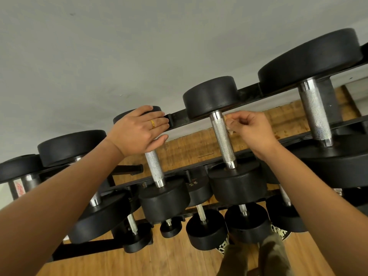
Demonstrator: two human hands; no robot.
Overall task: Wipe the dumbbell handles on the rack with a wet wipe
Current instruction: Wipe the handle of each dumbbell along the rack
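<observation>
The right hand (pixel 253 130) pinched a crumpled wipe (pixel 229 124) between the thumb and curled fingertips (pixel 232 121), with the remaining fingers folded toward the palm. The wipe sat at those fingertips, right beside the upper part of a knurled handle (pixel 222 140). Whether it touched the metal could not be told. The handle belonged to the mid dumbbell (pixel 210 96), whose far head lay just above the fingertips.

The left hand (pixel 139 130) lay flat and gripped nothing. Its fingers were nearly straight across the far head of a small dumbbell (pixel 122 117), and their tips reached onto the rack (pixel 179 118) rail. One finger wore a ring (pixel 152 123). The thumb stretched out just above the small handle (pixel 154 168), which ran down from under the palm.

Well to the right of the right fingers stood a big dumbbell (pixel 310 60). Below both hands, lower dumbbells (pixel 207 230) sat over a wood floor (pixel 169 261).
</observation>
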